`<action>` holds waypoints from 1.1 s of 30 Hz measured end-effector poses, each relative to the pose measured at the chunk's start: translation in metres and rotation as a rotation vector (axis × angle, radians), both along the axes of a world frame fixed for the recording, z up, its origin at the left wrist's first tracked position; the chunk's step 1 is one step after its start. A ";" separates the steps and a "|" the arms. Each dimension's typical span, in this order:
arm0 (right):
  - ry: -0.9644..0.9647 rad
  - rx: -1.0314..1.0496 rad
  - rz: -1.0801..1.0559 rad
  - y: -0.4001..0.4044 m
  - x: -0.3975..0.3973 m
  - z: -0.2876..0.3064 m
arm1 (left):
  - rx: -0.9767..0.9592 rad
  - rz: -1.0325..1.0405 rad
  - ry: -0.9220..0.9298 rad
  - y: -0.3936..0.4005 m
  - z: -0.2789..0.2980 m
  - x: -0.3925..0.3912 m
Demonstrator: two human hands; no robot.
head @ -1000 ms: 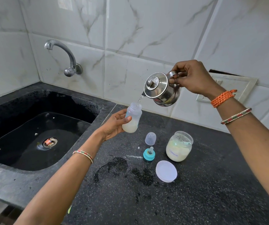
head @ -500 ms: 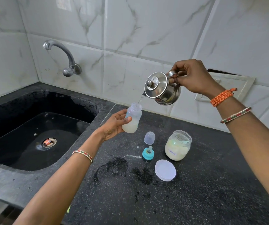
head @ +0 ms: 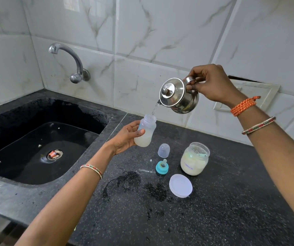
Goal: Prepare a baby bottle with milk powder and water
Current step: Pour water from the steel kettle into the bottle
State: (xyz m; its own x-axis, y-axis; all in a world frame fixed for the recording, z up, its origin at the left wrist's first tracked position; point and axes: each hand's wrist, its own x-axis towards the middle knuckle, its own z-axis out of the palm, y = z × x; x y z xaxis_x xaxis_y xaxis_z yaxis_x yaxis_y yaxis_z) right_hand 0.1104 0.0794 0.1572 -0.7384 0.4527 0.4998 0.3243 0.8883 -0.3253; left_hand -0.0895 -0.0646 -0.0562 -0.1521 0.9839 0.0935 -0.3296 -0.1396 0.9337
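Water is being poured in a thin stream from a small steel kettle (head: pixel 179 95), tilted by its handle in the right hand (head: pixel 211 84), whose grip is being closed round that handle. In the head view, the only one given, the baby bottle (head: pixel 145 130) is being held above the tabletop (head: pixel 213 210) by the left hand (head: pixel 125 137), the grip being wrapped round its lower body, where a cloudy liquid is sitting. Because the bottle's mouth is narrow and the stream is being dropped from some height, a slight drift of either hand is likely to send water over the fingers or onto the already wet tabletop. Overfilling is being risked too. The teal nipple ring (head: pixel 162 167), clear cap (head: pixel 163 150), open powder jar (head: pixel 195 160) and its lid (head: pixel 180 185) are being left just beside the pour, where splashes could reach the powder.
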 end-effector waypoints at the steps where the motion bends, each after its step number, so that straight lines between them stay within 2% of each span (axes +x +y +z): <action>1: -0.001 0.001 0.001 0.000 0.000 0.000 | -0.002 0.001 -0.001 0.000 0.000 0.000; 7: -0.004 -0.011 -0.005 0.000 0.000 -0.001 | -0.002 0.004 -0.008 -0.001 -0.002 0.000; 20: 0.027 -0.259 0.019 -0.010 0.004 -0.012 | 0.031 -0.023 -0.008 0.001 0.008 0.003; 26: 0.003 -0.193 0.013 -0.015 0.004 -0.016 | 0.025 -0.017 -0.010 0.002 0.005 0.003; 33: -0.032 0.014 -0.019 -0.012 0.002 -0.019 | 0.017 -0.008 -0.005 0.002 0.006 0.004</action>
State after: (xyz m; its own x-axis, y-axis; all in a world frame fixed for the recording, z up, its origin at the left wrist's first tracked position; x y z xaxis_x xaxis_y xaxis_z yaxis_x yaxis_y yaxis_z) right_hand 0.1127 0.0671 0.1385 -0.7453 0.4600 0.4827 0.3515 0.8862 -0.3019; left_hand -0.0858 -0.0622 -0.0501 -0.1449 0.9834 0.1090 -0.3353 -0.1525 0.9297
